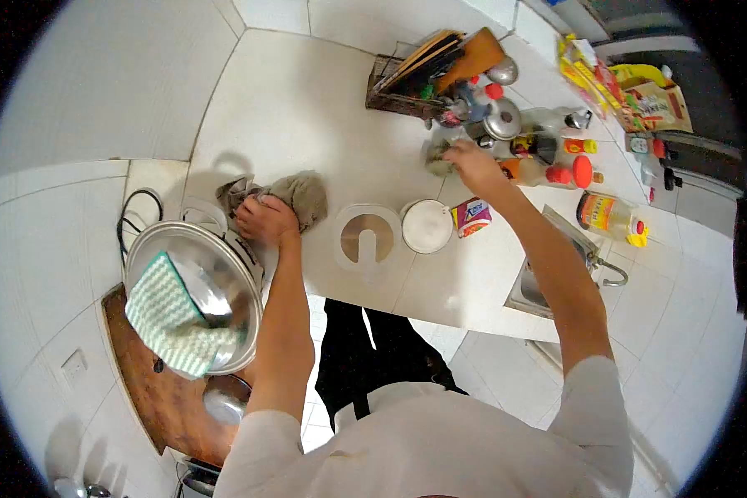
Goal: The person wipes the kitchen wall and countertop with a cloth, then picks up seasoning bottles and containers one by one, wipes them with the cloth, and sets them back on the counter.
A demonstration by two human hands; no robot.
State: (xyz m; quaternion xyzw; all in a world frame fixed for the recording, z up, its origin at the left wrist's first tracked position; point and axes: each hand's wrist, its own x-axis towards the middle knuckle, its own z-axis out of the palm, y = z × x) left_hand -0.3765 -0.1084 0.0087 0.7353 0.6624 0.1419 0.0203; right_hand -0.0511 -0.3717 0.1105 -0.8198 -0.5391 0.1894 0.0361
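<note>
- Head view: the left hand [267,220] has fingers closed on a crumpled brown rag [307,199], on the counter [307,100] beside the big steel pot [192,239].
- The rag's long way runs left to right, fat end right.
- The right hand [465,163] touches a blurry thing [437,158]; can't tell if fingers squeeze.
- Best hold the rag firmly and bump no bottles [533,173].

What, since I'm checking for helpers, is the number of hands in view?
2: the left hand is on a bunched grey-brown cloth; the right hand, farther right, is at a blurred greenish thing. No other hand shows.
</note>
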